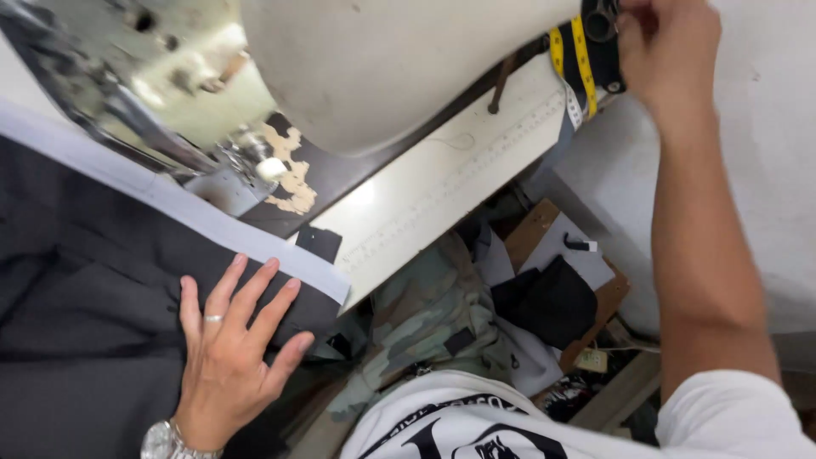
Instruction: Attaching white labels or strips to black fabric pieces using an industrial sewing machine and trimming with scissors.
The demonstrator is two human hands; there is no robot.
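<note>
My left hand point(234, 344) lies flat with spread fingers on dark grey cloth point(76, 297) that has a pale strip point(170, 200) along its far edge. It wears a ring and a wristwatch. My right hand point(667, 47) reaches far to the top right, its fingers closed at black scissors point(602, 19) that lie by a yellow tape measure point(578, 59) on the white table's end. A cream sewing machine point(382, 59) stands between the two hands.
The white table point(442, 183) carries a printed ruler scale along its edge. Below it are camouflage trousers point(425, 314), a box with black and white cloth scraps point(552, 289), and a white wall to the right.
</note>
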